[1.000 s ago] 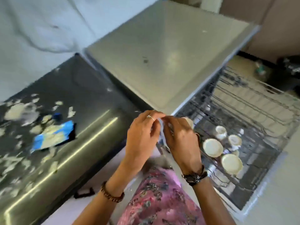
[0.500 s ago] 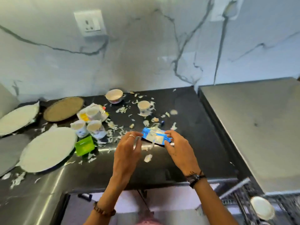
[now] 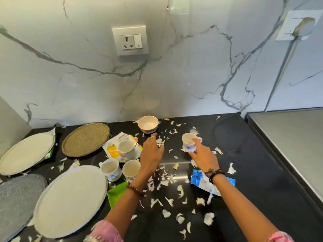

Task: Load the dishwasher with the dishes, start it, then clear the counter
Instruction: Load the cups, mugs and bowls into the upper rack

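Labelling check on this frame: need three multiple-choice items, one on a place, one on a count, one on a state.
1. Where is the bowl?
A. By the wall, behind the cups
B. On the big white plate
C. At the counter's front edge

2. How many cups stand on the counter?
A. Two
B. Four
C. Six

3. What is the right hand doing?
A. Lifting a plate
B. Resting flat on the counter
C. Touching the lone cup

Key: 1 A, the bowl sits at the backsplash. 2 B, three cluster at left, one stands alone. 3 C, its fingers reach that cup's side; the left hand hovers open.
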